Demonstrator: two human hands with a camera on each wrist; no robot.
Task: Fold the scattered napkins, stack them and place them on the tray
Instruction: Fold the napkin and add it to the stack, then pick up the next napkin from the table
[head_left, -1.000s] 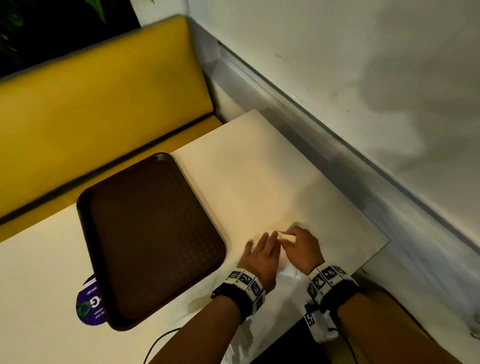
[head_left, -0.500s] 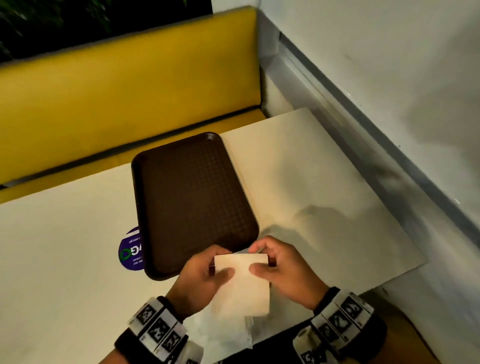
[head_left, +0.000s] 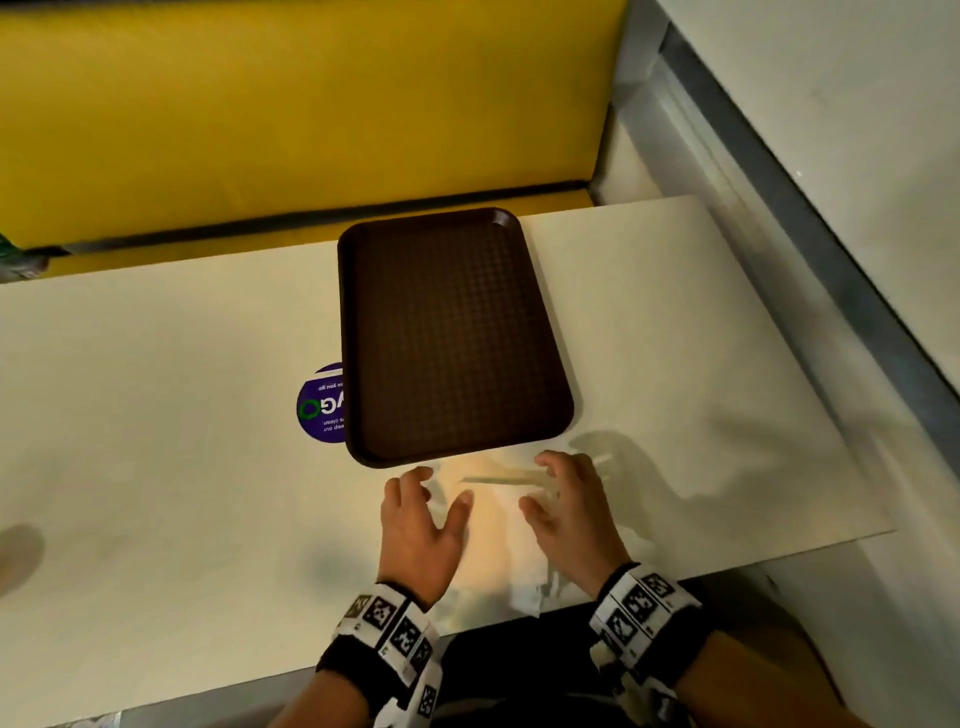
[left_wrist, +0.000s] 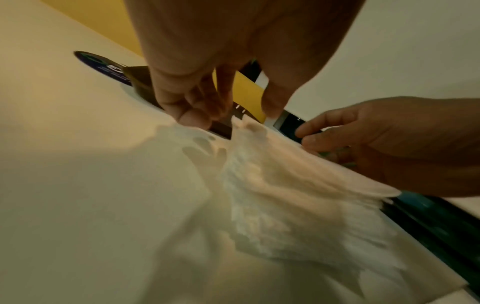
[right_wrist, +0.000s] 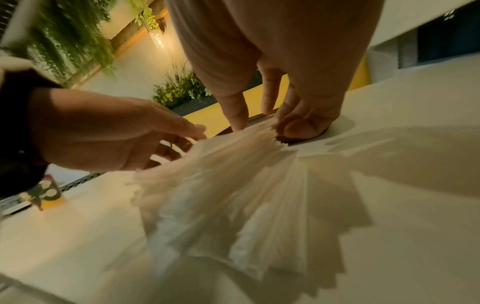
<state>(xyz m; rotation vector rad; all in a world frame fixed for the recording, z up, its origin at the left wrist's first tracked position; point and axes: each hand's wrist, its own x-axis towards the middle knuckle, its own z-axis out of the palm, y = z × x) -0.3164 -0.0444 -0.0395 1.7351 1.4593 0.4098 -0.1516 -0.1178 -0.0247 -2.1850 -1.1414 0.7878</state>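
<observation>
A loose pile of pale napkins (head_left: 493, 519) lies on the cream table just in front of the tray's near edge. The dark brown tray (head_left: 447, 332) holds nothing. My left hand (head_left: 421, 514) hovers at the pile's left side with fingers spread, and its fingertips (left_wrist: 192, 119) hang at the napkin's far left corner. My right hand (head_left: 566, 509) is on the pile's right side, where thumb and forefinger (right_wrist: 239, 121) pinch the top napkin (right_wrist: 233, 164) at its far corner. That napkin is blurred and partly raised.
A round purple sticker (head_left: 319, 408) shows from under the tray's left side. A yellow bench (head_left: 311, 104) runs behind the table. A grey wall ledge (head_left: 779, 270) borders the table on the right. The table's near edge (head_left: 675, 571) lies close to my wrists.
Half a second ago both hands held a folded napkin up over the pile. It is now down on the pile and my left hand has let go. The head view has swung.
</observation>
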